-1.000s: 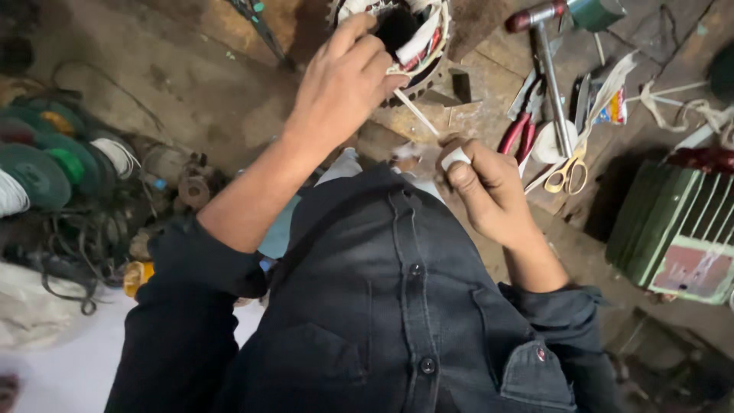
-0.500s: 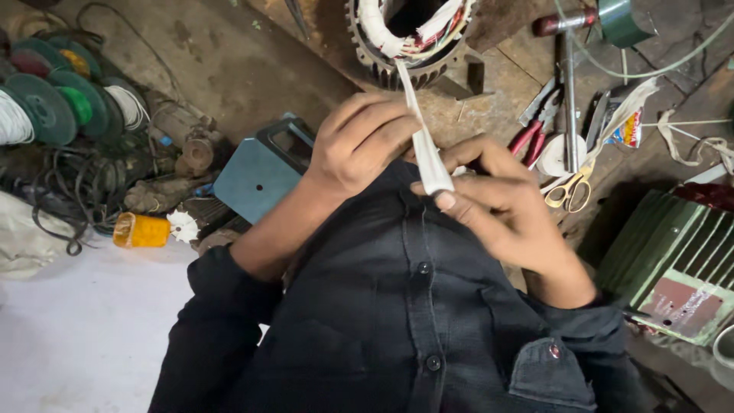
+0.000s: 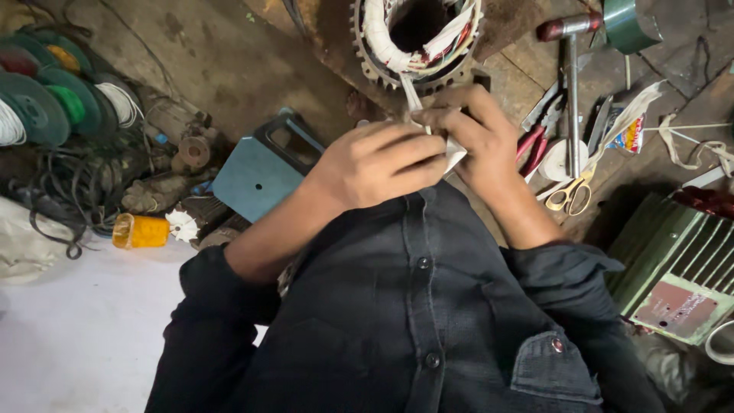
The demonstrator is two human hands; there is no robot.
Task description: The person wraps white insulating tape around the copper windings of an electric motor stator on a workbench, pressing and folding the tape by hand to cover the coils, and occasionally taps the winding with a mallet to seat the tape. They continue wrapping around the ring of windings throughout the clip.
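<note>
Several green spools (image 3: 34, 107) are stacked at the far left, with tangled black cables (image 3: 61, 203) lying below them. A yellow cylinder (image 3: 139, 231) is set just beside a small white fan wheel (image 3: 182, 226), and a blue box (image 3: 256, 170) with a handle opening is seen to their right. The left hand (image 3: 378, 164) is held in front of the dark shirt (image 3: 428, 321), its fingers curled shut over a strip of white tape (image 3: 453, 153). The tape is stretched upward from between both hands to the stator (image 3: 417, 38), whose white-bound windings are seen at the top centre, on the table (image 3: 229, 61). The right hand (image 3: 478, 138) is pressed against the left, its fingers closed in a pinch on the same tape. Red pliers (image 3: 535, 138) are laid just right of that hand, and a hammer (image 3: 569, 84) is placed with its head near the top edge. A white tape roll (image 3: 554, 164) and yellow scissors (image 3: 569, 195) are found below the hammer's handle. A green ribbed motor (image 3: 677, 264) is seen at the lower right.
</note>
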